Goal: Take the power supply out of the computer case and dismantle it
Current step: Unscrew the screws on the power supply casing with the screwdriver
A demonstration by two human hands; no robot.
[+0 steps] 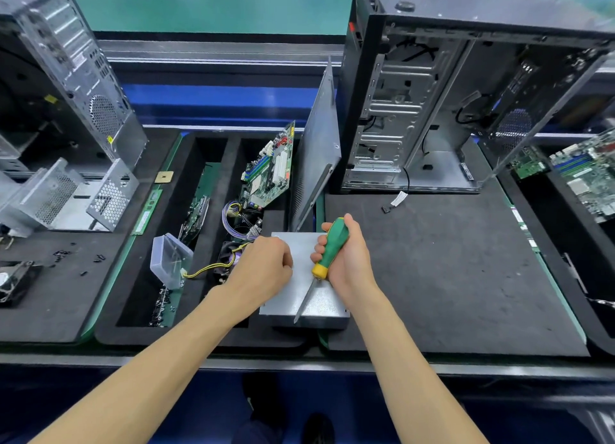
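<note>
Two hands are working on the power supply (301, 277), which is already out of the computer case (432, 111) and lying flat on the black mat of the counter (449, 260), just in front of me, with the emptied case standing upright at about one o'clock from it. My left hand (266, 264) is pressing down on the left part of the lid with its fingers curled under; I cannot tell whether they are pinching anything. My right hand (346, 257) is wrapped firmly round the green and yellow handle of the screwdriver (324, 264), whose blade is pointing toward seven o'clock, its tip reaching the near edge of the box.

I am judging this to be the stage of opening the housing, so I am looking for a seam or a screw along that near edge. To do it well, I am keeping the left hand's weight on the lid so the box is not sliding on the mat, and I am keeping those fingers out of the blade's line. The tip should be seating squarely before I am turning or prying, since a slip would send it toward my left forearm. The bundle of wires (239, 220) at eleven o'clock is trailing into the tray (186, 144), so I am minding not to tug it.
</note>
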